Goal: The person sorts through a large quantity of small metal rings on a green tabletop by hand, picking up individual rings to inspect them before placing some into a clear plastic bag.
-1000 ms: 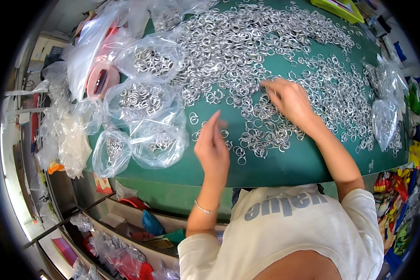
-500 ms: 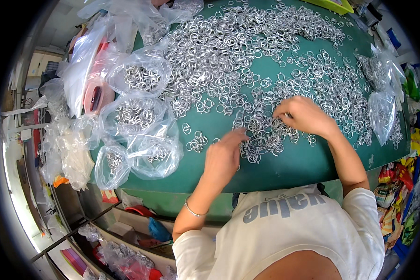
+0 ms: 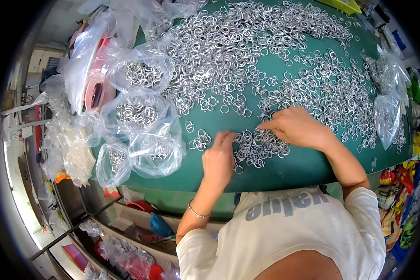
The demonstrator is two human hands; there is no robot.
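Observation:
Heaps of small silvery metal rings (image 3: 210, 51) are spread over the green tabletop (image 3: 303, 170). Close in front of me, a small pile of these rings (image 3: 254, 151) lies between my two hands. At the left edge of that pile is my left hand (image 3: 218, 158), its fingers bent and pressed together; whatever may be in the fingertips is hidden. My right hand (image 3: 301, 127) reaches over the pile's upper right side, index finger stretched out and touching the rings, with no held ring visible. Left of my left hand sits a little cluster of rings (image 3: 200, 140).
Clear plastic bags holding rings (image 3: 156, 151) stand along the table's left side, beside a pink plastic container (image 3: 100, 91). Another bag of rings (image 3: 386, 121) lies at the right edge. A yellow-green tray (image 3: 343, 5) is at the far edge. Shelves with bags (image 3: 121, 254) sit below left.
My right hand has drawn nearer and slightly left, and rings have come together into a separate pile near me. My left hand has shifted slightly. The whole view has moved a little.

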